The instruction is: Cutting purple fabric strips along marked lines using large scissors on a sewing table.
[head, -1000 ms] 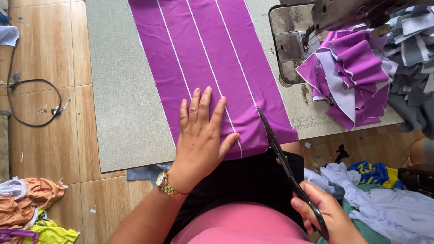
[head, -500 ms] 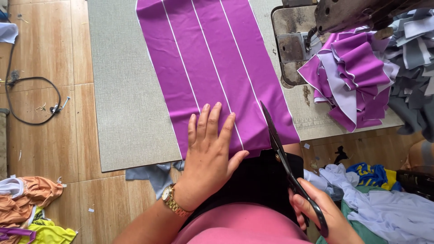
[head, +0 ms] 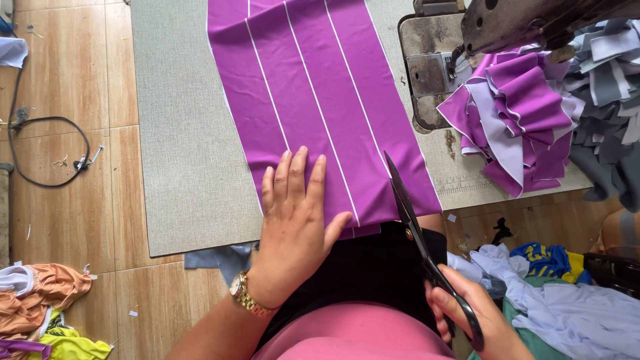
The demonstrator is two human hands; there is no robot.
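A long purple fabric strip point(head: 313, 100) with thin white lines lies along the grey table point(head: 180, 153), its near end hanging over the front edge. My left hand point(head: 293, 220), with a gold watch on the wrist, presses flat on the fabric's near end, fingers together. My right hand point(head: 467, 317) grips black scissors point(head: 417, 233) by the handles, low at the right. The blades point up along the fabric's right edge and look nearly closed.
A sewing machine point(head: 507, 27) stands at the table's back right, with a heap of purple, white and grey cut pieces point(head: 527, 113) beside it. Fabric scraps point(head: 40, 307) lie on the wooden floor at left, a black cable point(head: 47, 153) farther back, more cloth point(head: 567, 300) at right.
The fabric's near end has come closer to the table's front edge under my left hand, which stays flat on it. The scissors stay along the right edge.
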